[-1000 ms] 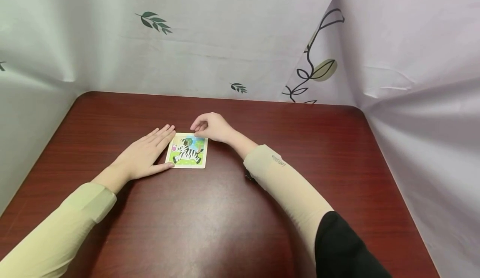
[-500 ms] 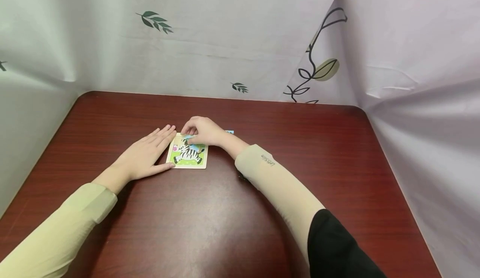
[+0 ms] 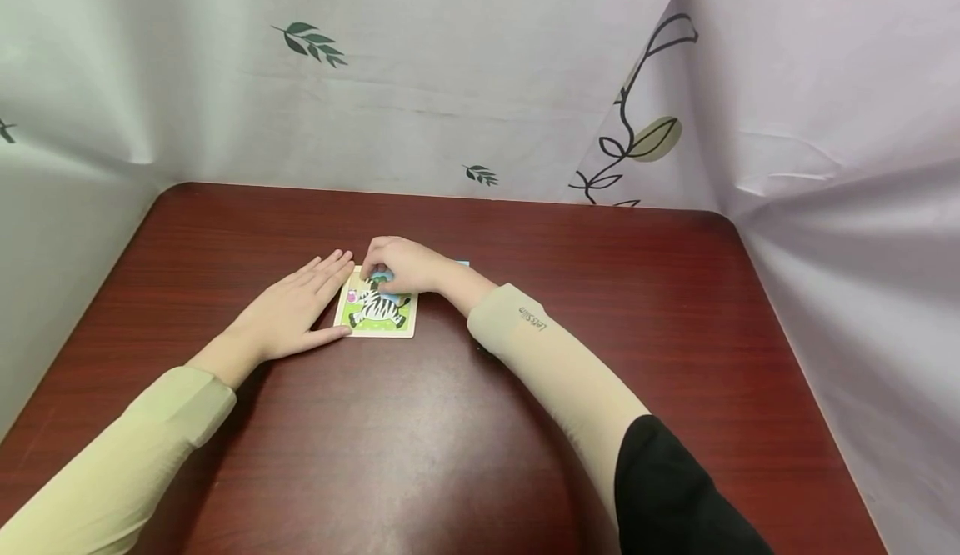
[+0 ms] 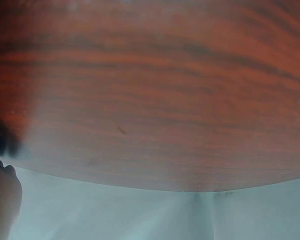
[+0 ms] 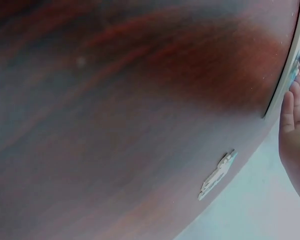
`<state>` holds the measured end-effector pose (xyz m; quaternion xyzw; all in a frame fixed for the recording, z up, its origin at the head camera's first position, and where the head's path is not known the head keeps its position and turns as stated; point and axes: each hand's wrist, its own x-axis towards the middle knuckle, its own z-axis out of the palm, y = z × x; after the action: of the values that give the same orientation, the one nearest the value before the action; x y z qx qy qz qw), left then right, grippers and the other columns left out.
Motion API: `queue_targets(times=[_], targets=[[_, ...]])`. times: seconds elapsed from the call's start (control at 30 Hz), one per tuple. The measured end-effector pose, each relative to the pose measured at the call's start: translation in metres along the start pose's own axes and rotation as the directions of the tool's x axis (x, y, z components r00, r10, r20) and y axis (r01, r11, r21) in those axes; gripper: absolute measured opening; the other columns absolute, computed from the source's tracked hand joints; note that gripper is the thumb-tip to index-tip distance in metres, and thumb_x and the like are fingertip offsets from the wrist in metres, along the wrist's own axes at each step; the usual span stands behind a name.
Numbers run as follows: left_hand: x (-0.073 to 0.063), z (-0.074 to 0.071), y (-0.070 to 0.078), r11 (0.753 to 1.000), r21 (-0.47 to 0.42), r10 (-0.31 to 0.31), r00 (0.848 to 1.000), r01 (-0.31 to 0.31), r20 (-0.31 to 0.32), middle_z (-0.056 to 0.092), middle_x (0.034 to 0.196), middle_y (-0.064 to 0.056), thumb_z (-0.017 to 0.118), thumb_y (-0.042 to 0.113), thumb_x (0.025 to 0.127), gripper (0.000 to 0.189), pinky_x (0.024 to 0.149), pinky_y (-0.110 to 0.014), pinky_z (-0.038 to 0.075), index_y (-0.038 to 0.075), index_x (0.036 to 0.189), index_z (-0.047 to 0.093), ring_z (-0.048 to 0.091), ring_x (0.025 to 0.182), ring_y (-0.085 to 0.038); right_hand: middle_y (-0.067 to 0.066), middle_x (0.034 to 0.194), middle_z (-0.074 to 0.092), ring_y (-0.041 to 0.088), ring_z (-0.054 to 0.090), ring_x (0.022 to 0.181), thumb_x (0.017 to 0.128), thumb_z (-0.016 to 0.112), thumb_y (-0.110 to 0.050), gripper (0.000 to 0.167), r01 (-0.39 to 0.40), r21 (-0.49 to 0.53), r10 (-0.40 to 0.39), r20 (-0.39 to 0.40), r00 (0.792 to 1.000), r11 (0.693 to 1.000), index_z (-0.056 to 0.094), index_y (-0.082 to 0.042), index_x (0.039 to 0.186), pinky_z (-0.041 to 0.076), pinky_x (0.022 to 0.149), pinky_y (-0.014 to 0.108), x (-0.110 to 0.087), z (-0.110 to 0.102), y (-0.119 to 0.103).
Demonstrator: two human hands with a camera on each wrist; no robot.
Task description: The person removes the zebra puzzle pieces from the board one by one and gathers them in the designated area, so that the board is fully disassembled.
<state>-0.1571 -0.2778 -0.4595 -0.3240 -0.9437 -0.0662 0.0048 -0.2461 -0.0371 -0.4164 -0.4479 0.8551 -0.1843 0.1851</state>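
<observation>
A small square zebra jigsaw puzzle [image 3: 377, 313] in a pale frame lies on the brown table in the head view. My left hand [image 3: 294, 309] rests flat along its left edge, fingers straight and thumb at the lower left corner. Over the upper part, my right hand [image 3: 407, 267] pinches a blue and green puzzle piece [image 3: 382, 277] between thumb and curled fingers, partly covering it. The right wrist view shows the right hand [image 5: 296, 135] at the puzzle frame's edge [image 5: 282, 82]. Only a bit of the left hand [image 4: 5, 200] shows in the left wrist view.
A loose puzzle piece [image 5: 217, 175] lies on the table; in the head view just its blue edge [image 3: 463, 262] peeks out behind the right wrist. The table [image 3: 570, 288] ends at a pale leaf-printed curtain [image 3: 405, 105] behind and at the sides.
My right hand has moved left and slightly nearer, from the puzzle's upper right corner to over its upper middle. The loose piece's blue edge has come into sight. My left hand stays put.
</observation>
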Motion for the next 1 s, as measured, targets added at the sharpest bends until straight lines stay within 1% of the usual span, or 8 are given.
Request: queue_targets(times=[0.17,0.33,0.5,0.67,0.83,1.0], targets=[[0.0005,0.0011,0.0005,1.000,-0.002,-0.001,1.000,0.001,0.002,0.028,0.174,-0.021,0.067,0.054,0.098,0.095,0.139,-0.037,0.011,-0.004,0.164,0.031,0.026,0.163,-0.038,0.007,0.129,0.064,0.018,0.061,0.118,0.101,0.073,-0.012,0.027,-0.019,0.056,0.018,0.015,1.000,0.998,0.074,-0.011,0.128,0.049,0.107,0.025,0.0003,0.0000,0.0015],[0.0009,0.0016,0.0002,1.000,0.006,0.000,1.000,0.000,0.002,0.028,0.174,-0.021,0.068,0.054,0.097,0.096,0.139,-0.039,0.013,-0.004,0.164,0.031,0.027,0.163,-0.037,0.008,0.130,0.062,0.019,0.060,0.119,0.101,0.073,-0.012,0.027,-0.035,0.087,0.033,0.024,0.999,0.996,0.073,-0.011,0.128,0.049,0.108,0.026,0.0017,0.0000,0.0024],[0.0012,0.0017,-0.0002,1.000,0.009,-0.001,1.000,0.001,-0.001,0.028,0.174,-0.021,0.069,0.053,0.097,0.096,0.138,-0.041,0.015,-0.004,0.164,0.031,0.027,0.163,-0.037,0.009,0.131,0.062,0.019,0.060,0.119,0.100,0.073,-0.011,0.026,-0.037,0.112,0.036,0.018,0.999,0.993,0.072,-0.011,0.126,0.049,0.107,0.025,0.0023,0.0003,0.0035],[0.0012,0.0014,-0.0005,1.000,0.006,-0.001,1.000,0.001,0.003,0.028,0.174,-0.021,0.068,0.054,0.097,0.096,0.138,-0.040,0.014,-0.004,0.164,0.031,0.027,0.163,-0.037,0.008,0.128,0.064,0.018,0.062,0.116,0.098,0.077,-0.012,0.026,-0.027,0.116,0.028,-0.006,1.000,0.993,0.074,-0.012,0.124,0.050,0.103,0.023,0.0013,0.0000,0.0050],[0.0010,0.0018,-0.0004,1.000,0.008,-0.003,1.000,0.003,0.007,0.027,0.175,-0.021,0.068,0.054,0.097,0.096,0.139,-0.037,0.010,-0.004,0.165,0.030,0.026,0.164,-0.037,0.006,0.124,0.066,0.017,0.061,0.112,0.095,0.080,-0.014,0.027,-0.019,0.091,0.021,-0.026,0.999,0.996,0.075,-0.013,0.122,0.049,0.100,0.021,0.0012,-0.0003,0.0060],[0.0010,0.0013,0.0005,1.000,0.005,-0.004,1.000,0.004,0.004,0.027,0.175,-0.021,0.068,0.053,0.097,0.096,0.138,-0.030,0.002,-0.004,0.164,0.030,0.026,0.163,-0.037,0.006,0.125,0.067,0.017,0.062,0.111,0.096,0.080,-0.016,0.030,-0.024,0.094,0.026,-0.027,0.999,0.995,0.075,-0.012,0.126,0.050,0.099,0.022,0.0003,-0.0010,0.0071]])
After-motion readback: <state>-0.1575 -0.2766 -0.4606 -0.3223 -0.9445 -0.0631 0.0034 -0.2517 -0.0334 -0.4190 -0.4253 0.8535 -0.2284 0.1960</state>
